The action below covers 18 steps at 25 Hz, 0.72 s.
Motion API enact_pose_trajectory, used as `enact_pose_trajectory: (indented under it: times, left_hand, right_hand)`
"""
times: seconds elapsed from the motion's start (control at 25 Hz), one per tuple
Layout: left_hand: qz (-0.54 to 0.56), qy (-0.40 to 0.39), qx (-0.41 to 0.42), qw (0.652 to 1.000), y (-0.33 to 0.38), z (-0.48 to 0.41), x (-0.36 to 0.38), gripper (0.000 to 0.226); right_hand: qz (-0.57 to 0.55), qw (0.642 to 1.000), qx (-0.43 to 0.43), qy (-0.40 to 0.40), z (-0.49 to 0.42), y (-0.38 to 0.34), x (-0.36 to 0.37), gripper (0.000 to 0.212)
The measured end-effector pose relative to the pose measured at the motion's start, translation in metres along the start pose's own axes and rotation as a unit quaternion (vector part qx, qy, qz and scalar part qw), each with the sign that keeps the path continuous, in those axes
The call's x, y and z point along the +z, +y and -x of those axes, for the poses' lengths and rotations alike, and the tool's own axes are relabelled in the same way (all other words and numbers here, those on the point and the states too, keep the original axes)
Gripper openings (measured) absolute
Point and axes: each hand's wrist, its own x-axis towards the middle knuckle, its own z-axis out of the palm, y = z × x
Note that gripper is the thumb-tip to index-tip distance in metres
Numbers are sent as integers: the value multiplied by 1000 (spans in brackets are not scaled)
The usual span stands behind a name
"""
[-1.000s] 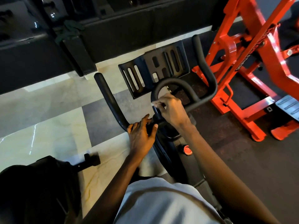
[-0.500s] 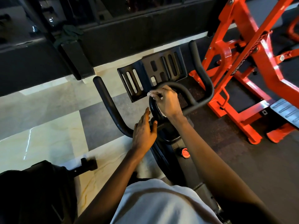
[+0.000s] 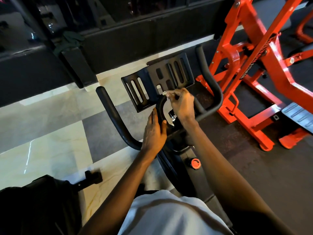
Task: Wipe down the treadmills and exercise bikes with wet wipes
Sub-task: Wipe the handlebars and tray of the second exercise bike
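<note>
Wipe (image 3: 164, 93) pinched in right hand (image 3: 182, 106) fingertips, pressed on top of handlebar (image 3: 159, 108) loop. Left hand (image 3: 155, 133) clasps loop lower down, thumb around it, likely steadying the bike for rubbing.

Gym floor (image 3: 42, 150), tile on the left, matting on the right.
Glossy pale and grey tiles met a dark rubber mat (image 3: 271, 175); a black exercise bike (image 3: 186, 175) stood along that seam, and an orange machine (image 3: 254, 92) stood on the mat beside it.
</note>
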Motion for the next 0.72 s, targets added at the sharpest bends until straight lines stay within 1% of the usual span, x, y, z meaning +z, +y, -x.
enact_pose_trajectory:
  times: [0.04, 0.12, 0.16, 0.2, 0.28, 0.36, 0.44, 0.52, 0.6, 0.72]
  left_hand:
    - [-1, 2, 10, 1000, 0, -3, 1, 65]
    - [-6, 1, 18, 1000, 0, -5, 4, 66]
    - [-12, 1, 15, 1000, -1, -5, 6, 67]
    - [-19, 2, 7, 1000, -2, -5, 7, 67]
    - [-23, 2, -11, 1000, -3, -4, 7, 68]
    - [-24, 6, -15, 1000, -2, -5, 7, 70]
    - [-13, 4, -22, 1000, 2, -10, 5, 71]
    - [-12, -2, -34, 999, 7, -19, 3, 71]
    - [-10, -1, -41, 999, 10, -27, 6, 70]
    - [6, -4, -46, 999, 11, -29, 12, 68]
  right_hand:
    - [-4, 1000, 0, -4, 6, -2, 5, 17]
    - [1, 998, -27, -49, 12, -5, 10, 19]
    - [7, 997, -42, -69, 11, -4, 7, 19]
    - [17, 996, -50, -72, 7, -2, 3, 18]
    - [17, 998, -34, -45, -5, 4, -7, 16]
    - [-6, 1000, -4, -8, -13, 16, -12, 15]
    - [-28, 999, 43, 11, -15, 22, -14, 16]
    - [-39, 997, 57, 25, -15, 22, -12, 17]
    - [-27, 998, 48, 17, -11, 12, -7, 19]
    - [0, 999, 2, -32, -4, 0, 2, 19]
